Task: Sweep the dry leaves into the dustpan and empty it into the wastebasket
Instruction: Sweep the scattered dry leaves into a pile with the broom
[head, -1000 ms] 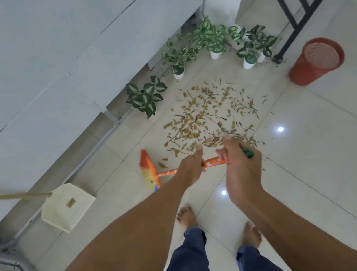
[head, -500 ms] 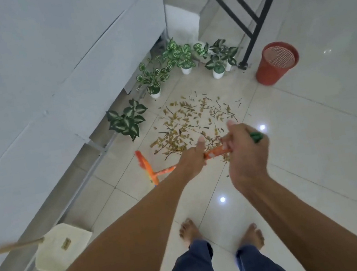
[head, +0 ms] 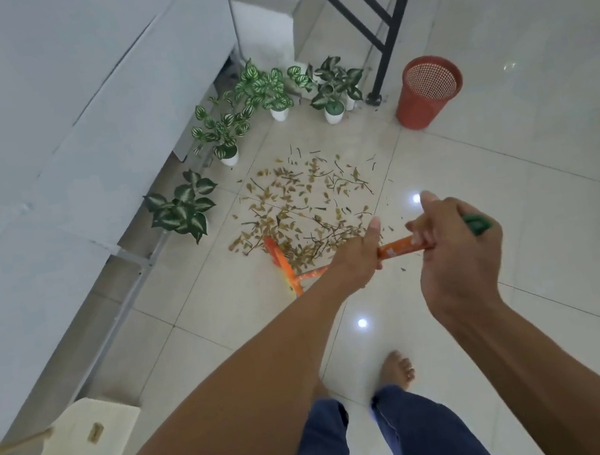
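Reference: clock directions are read from the middle of the dry leaves [head: 299, 211], with 12 o'clock at the top of the head view.
Dry leaves: loose scatter on the tiled floor [head: 529, 228], with thin twigs mixed in.
Broom [head: 399, 247]: orange shaft with a green end cap. The head lies at 7 o'clock, touching the near edge of the scatter.
Left hand [head: 359, 257]: fingers wrapped round the lower shaft, thumb extended.
Right hand [head: 453, 249]: fingers curled round the upper shaft just below the green cap, thumb raised.
Wastebasket [head: 423, 95]: red mesh, upright at 2 o'clock, well apart from the leaves. Its open top shows the mesh interior.
Dustpan [head: 88, 445]: cream, at 8 o'clock by the wall, well apart from the leaves. A small tan mark shows on its face, and a wooden handle runs left.
Potted plants [head: 223, 133]: white pots holding green-and-white foliage, ranged from 9 to 1 o'clock.
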`<state>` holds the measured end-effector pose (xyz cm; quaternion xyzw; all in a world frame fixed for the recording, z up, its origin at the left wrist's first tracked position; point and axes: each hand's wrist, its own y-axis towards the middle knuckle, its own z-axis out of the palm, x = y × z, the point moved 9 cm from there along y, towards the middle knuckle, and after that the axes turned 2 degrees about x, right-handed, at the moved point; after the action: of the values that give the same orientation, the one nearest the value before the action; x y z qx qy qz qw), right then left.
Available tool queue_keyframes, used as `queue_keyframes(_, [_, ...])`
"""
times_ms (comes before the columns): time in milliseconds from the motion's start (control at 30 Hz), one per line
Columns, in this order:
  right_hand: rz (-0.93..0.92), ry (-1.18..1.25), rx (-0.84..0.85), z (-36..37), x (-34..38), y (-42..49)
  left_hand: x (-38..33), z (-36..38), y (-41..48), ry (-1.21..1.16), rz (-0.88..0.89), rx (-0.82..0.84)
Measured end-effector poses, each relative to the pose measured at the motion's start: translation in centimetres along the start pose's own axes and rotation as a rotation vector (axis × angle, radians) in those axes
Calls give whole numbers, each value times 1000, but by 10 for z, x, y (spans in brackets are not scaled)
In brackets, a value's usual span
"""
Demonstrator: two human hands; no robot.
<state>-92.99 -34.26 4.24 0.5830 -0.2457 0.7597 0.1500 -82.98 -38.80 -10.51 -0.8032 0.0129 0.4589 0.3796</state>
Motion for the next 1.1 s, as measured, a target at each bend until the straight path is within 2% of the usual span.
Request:
queue_keyframes(100, [16,63,3,7,2,8,-4,-16,2,46,12,-7])
queue_keyframes(233, [86,85,48,34,-27,16,33,-53,16,87,-73,-65])
queue_keyframes(433, [234,44,69,61,-74,41,69,-80,49,10,-156,-143])
queue_keyframes(533, [219,6,43,48,-69,70,50,-63,76,-22,-148,-135])
queue_keyframes(633, [141,-57,28,20,-40,98,9,-33,99,0,-105,-51])
queue_keyframes(700, [109,-41,54,11,-17,114,-17,-20,109,9,-79,-11])
queue_keyframes(800, [80,-12,110,16,6,132,-40,-27,114,-15,-64,-42])
queue_keyframes(900, [114,30,135,34,4,141,-39,-49,113,-53,-48,-99])
queue_keyframes(1100, [211,4,85,48,-33,147,-3,-68,126,-99,-140,-186])
